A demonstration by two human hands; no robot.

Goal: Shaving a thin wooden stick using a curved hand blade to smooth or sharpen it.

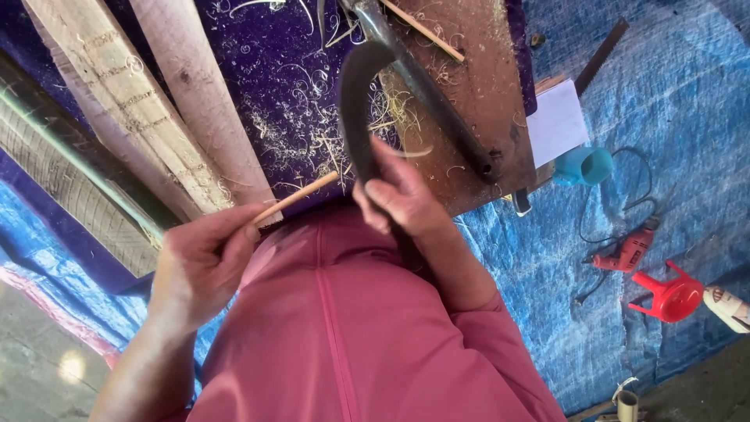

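While the left hand pinched a thin pale bamboo stick between thumb and fingers, the stick ran up toward 2 o'clock, tip ending just beside the dark curved metal blade. Right hand was closed around the blade's lower end, fingers wrapped, blade arcing up toward 12 o'clock. Both hands sat above a pink-clothed lap. Stick and blade close at the stick's tip; contact not resolvable.

Surroundings: purple tarp at 12 o'clock, littered with pale wood shavings. Rough pale wooden planks at 10–11 o'clock. Brown wooden board at 1 o'clock, with a dark metal bar lying across it. Blue tarp covered the 2–4 o'clock area. On it: white rectangular block, turquoise plastic cup just beside it, red electric drill with black cord at 3 o'clock, red plastic stool tipped over near the drill.
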